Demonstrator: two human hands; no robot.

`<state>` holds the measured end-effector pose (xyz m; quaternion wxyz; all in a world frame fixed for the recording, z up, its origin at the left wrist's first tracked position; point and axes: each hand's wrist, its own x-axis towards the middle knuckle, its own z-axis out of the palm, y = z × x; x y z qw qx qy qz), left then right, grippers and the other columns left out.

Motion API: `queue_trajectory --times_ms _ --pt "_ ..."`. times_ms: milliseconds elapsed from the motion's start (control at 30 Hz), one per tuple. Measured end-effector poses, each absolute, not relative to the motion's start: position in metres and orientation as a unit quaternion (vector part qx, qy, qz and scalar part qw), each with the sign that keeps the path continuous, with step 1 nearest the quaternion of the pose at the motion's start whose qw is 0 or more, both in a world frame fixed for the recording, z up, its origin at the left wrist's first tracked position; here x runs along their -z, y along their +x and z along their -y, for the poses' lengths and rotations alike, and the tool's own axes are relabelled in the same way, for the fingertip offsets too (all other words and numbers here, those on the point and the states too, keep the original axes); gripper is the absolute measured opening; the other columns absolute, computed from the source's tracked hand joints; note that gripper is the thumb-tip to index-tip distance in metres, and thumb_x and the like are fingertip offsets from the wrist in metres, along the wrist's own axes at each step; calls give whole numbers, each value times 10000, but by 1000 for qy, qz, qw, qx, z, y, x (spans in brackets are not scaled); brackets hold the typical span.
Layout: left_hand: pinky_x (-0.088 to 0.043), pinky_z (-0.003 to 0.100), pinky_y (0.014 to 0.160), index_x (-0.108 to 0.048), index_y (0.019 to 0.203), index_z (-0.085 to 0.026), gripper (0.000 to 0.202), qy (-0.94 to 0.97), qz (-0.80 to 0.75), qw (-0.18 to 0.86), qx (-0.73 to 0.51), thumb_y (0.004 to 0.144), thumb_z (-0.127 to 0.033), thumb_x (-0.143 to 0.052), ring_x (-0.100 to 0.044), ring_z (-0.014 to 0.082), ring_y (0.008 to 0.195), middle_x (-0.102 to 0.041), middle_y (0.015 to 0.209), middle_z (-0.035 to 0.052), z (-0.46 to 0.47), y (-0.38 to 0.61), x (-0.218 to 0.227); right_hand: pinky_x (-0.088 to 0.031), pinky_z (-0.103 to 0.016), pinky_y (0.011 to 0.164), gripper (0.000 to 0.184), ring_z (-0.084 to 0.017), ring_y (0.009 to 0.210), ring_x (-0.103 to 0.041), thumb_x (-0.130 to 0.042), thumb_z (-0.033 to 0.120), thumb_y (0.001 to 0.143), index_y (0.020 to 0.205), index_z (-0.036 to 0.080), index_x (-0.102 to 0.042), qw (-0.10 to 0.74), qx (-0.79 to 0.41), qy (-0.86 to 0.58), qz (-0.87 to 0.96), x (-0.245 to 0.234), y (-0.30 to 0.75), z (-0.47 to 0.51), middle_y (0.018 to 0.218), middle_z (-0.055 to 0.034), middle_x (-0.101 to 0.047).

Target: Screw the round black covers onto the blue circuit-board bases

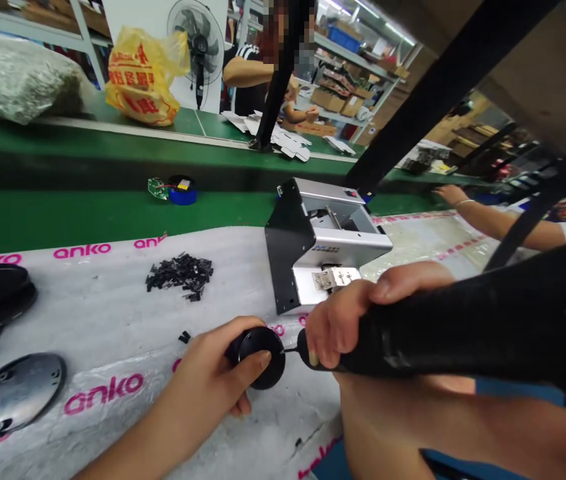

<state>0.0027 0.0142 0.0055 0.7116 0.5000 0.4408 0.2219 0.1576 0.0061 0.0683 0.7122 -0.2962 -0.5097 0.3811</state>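
Observation:
My left hand [213, 377] is closed round a small round black part [261, 353], held just above the white foam sheet [113, 300]. My right hand [347, 313] grips a thick black power screwdriver [463, 327] that lies nearly level, its thin bit touching the right side of the round part. Just behind both hands stands a small grey and black screw feeder machine [323, 240].
A pile of small black clips [180, 273] lies on the foam. Black round covers [13, 393] sit at the left. A blue part with a circuit board [177, 189] rests on the green conveyor [87, 213]. Another person's arm [493, 217] reaches in at right; a person works behind.

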Motion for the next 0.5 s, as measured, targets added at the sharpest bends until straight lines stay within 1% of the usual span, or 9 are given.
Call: queue_trajectory --times_ms 67,233,333,400,500 --pt "-459 198 431 -636 1094 -224 315 505 -439 708 -227 861 -435 -616 -576 114 452 -599 644 -38 -14 3 -4 -472 -291 354 335 -166 404 -552 -563 594 892 911 262 -600 703 -379 -312 514 -67 153 -7 586 21 -615" --pt "-449 198 427 -635 993 -219 240 508 -429 708 -237 859 -415 -599 -551 97 454 -602 727 -30 -13 3 -5 -449 -289 356 178 -167 388 -528 -603 463 879 850 288 -600 683 -381 -349 517 -64 151 -4 534 34 -591" --pt "-444 198 421 -632 973 -232 202 510 -425 709 -238 870 -397 -576 -544 94 456 -602 747 -33 -12 3 -5 -456 -293 345 237 -165 394 -543 -570 506 917 885 275 -616 670 -362 -334 555 -57 152 -2 561 30 -597" --pt "-444 194 423 -632 959 -240 176 512 -418 709 -244 880 -380 -559 -547 95 466 -597 753 -37 -12 2 -4 -467 -300 356 250 -161 402 -546 -566 504 928 895 263 -623 663 -344 -343 570 -54 152 0 574 26 -599" --pt "-444 191 427 -630 941 -240 153 511 -411 712 -251 884 -356 -549 -556 98 476 -591 744 -39 -12 1 -2 -457 -291 354 259 -145 380 -515 -541 485 947 878 250 -625 683 -300 -358 561 -53 150 0 548 33 -568"
